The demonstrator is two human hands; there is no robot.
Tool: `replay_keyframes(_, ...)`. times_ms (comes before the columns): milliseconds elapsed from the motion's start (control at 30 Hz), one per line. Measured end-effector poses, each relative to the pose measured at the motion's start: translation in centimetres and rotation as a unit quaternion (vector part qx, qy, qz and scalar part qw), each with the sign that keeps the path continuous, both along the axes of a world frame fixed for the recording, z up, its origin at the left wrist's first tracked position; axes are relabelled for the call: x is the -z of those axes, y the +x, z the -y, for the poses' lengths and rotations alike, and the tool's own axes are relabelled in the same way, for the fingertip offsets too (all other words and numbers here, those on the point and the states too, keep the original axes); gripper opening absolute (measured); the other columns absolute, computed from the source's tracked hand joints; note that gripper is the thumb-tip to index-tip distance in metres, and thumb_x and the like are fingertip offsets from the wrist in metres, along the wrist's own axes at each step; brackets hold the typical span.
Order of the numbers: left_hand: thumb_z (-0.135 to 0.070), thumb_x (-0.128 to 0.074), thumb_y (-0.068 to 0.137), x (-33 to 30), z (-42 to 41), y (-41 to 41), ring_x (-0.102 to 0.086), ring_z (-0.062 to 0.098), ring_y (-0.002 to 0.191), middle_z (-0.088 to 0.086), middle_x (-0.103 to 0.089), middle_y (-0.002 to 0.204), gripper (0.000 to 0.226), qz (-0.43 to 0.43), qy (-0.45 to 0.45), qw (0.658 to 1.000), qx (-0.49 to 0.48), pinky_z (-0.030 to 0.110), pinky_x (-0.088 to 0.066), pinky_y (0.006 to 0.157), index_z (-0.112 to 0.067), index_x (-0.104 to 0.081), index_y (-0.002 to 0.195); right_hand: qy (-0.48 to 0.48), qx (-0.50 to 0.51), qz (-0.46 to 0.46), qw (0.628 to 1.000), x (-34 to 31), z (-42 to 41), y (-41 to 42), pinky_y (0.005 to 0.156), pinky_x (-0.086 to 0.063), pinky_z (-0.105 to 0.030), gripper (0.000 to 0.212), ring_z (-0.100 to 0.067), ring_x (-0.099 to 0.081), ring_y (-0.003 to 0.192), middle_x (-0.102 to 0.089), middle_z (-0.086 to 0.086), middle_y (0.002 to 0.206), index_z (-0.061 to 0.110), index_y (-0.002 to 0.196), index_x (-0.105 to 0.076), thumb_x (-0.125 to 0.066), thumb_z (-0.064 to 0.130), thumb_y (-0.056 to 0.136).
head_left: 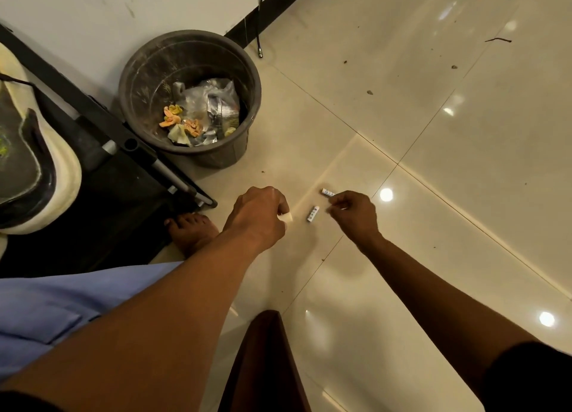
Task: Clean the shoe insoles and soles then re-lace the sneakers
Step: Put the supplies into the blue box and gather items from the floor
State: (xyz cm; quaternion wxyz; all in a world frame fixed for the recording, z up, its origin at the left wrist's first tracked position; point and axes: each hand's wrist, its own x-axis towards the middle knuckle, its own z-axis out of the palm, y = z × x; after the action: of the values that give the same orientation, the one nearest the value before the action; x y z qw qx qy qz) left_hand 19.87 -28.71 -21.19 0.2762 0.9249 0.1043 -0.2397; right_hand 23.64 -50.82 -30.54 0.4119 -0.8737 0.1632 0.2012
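Sneaker [28, 163] at far left on black stand [123, 176]; left hand [258, 215] pinching pale scrap [286, 217], right hand [353, 215] pinching small white roll [328, 192] above floor [433, 133].

the sneaker [28, 151] at left is cut off by the frame edge; only its sole rim and part of the upper show. the left hand [258, 216] covers most of a small pale piece [286, 217]; its nature cannot be told. print on the two small white tubes [312, 213] is too small to read. the right hand [353, 215] hides one tube's end.
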Motion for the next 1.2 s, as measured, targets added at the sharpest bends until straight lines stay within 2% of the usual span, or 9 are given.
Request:
replay_keyframes(67,-0.023,-0.084,0.079,0.2,-0.1,0.0,-0.066,0.016,0.085,-0.004,-0.073,0.099,0.021,-0.002,0.003,1.000,-0.001,0.026,-0.053,0.071,-0.030,-0.075,0.096,-0.154,-0.049,0.043,0.986,2.4,1.8,0.9,0.077,-0.054,-0.034,0.037,-0.021,-0.063,0.100,-0.069,0.003,0.106,0.026,0.110,-0.070,-0.063,0.011,0.077)
replay_keyframes(167,-0.023,-0.084,0.079,0.5,0.0,0.1,-0.067,0.018,0.088,-0.003,-0.073,0.100,0.021,0.007,0.007,1.000,0.004,0.028,-0.055,0.073,-0.028,-0.075,0.098,-0.257,-0.164,0.047,0.951,4.7,3.6,2.1,0.076,-0.053,-0.037,0.046,-0.029,-0.054,0.113,-0.060,-0.006,0.122,0.020,0.123,-0.062,-0.064,0.007,0.079)
replay_keyframes(267,-0.025,-0.084,0.079,0.8,0.0,0.2,-0.067,0.018,0.090,-0.002,-0.072,0.102,0.023,0.013,0.008,1.000,0.005,0.030,-0.057,0.076,-0.027,-0.074,0.100,-0.298,-0.234,0.010,0.925,5.9,4.3,2.8,0.077,-0.055,-0.040,0.047,-0.032,-0.055,0.110,-0.057,-0.010,0.121,0.016,0.124,-0.060,-0.065,0.003,0.079)
replay_keyframes(433,-0.026,-0.084,0.079,1.1,0.0,0.0,-0.067,0.019,0.090,-0.002,-0.072,0.101,0.023,0.009,0.007,1.000,0.010,0.031,-0.058,0.077,-0.026,-0.073,0.100,-0.311,-0.231,-0.019,0.922,6.7,4.3,2.5,0.073,-0.053,-0.038,0.029,-0.036,-0.060,0.096,-0.056,-0.015,0.110,0.008,0.113,-0.057,-0.059,0.002,0.085)
replay_keyframes(567,-0.025,-0.084,0.079,1.1,0.0,0.1,-0.066,0.019,0.089,-0.003,-0.072,0.100,0.021,0.004,0.010,1.000,0.013,0.034,-0.059,0.077,-0.028,-0.074,0.097,-0.297,-0.222,-0.022,0.928,6.5,3.9,2.2,0.069,-0.048,-0.034,0.015,-0.036,-0.060,0.092,-0.058,-0.016,0.105,0.007,0.101,-0.058,-0.058,0.004,0.086)
replay_keyframes(800,-0.027,-0.082,0.078,0.8,0.0,0.2,-0.066,0.017,0.085,-0.005,-0.072,0.095,0.018,0.018,0.012,1.000,0.015,0.026,-0.051,0.069,-0.030,-0.074,0.094,-0.209,-0.179,0.025,0.961,3.7,2.1,1.2,0.067,-0.050,-0.033,0.018,-0.032,-0.059,0.085,-0.059,-0.012,0.098,0.010,0.094,-0.065,-0.064,0.008,0.077)
replay_keyframes(1000,-0.029,-0.083,0.078,-0.7,-0.2,0.4,-0.066,0.016,0.084,-0.005,-0.072,0.092,0.016,0.025,0.010,0.999,0.027,0.027,-0.052,0.070,-0.031,-0.073,0.091,-0.119,-0.172,0.114,0.971,-2.6,-0.2,0.3,0.058,-0.028,-0.016,0.022,-0.019,-0.051,0.081,-0.056,-0.002,0.091,0.011,0.098,-0.071,-0.069,0.005,0.077)
replay_keyframes(1067,-0.032,-0.083,0.078,-2.2,-0.7,0.8,-0.067,0.015,0.083,-0.006,-0.072,0.089,0.014,0.030,0.003,0.999,0.034,0.027,-0.052,0.071,-0.030,-0.073,0.087,-0.092,-0.174,0.139,0.971,-5.4,-1.3,0.0,0.061,-0.033,-0.017,0.025,-0.018,-0.053,0.082,-0.058,-0.001,0.092,0.011,0.096,-0.071,-0.066,0.000,0.075)
replay_keyframes(1200,-0.029,-0.085,0.077,-6.4,-1.1,2.1,-0.069,0.014,0.082,-0.004,-0.074,0.088,0.019,0.077,-0.015,0.997,0.019,0.034,-0.060,0.076,-0.023,-0.076,0.093,-0.070,-0.198,0.201,0.957,-11.5,-3.1,-0.2,0.067,-0.047,-0.031,0.028,-0.020,-0.058,0.081,-0.064,0.000,0.089,0.012,0.095,-0.071,-0.062,-0.002,0.073)
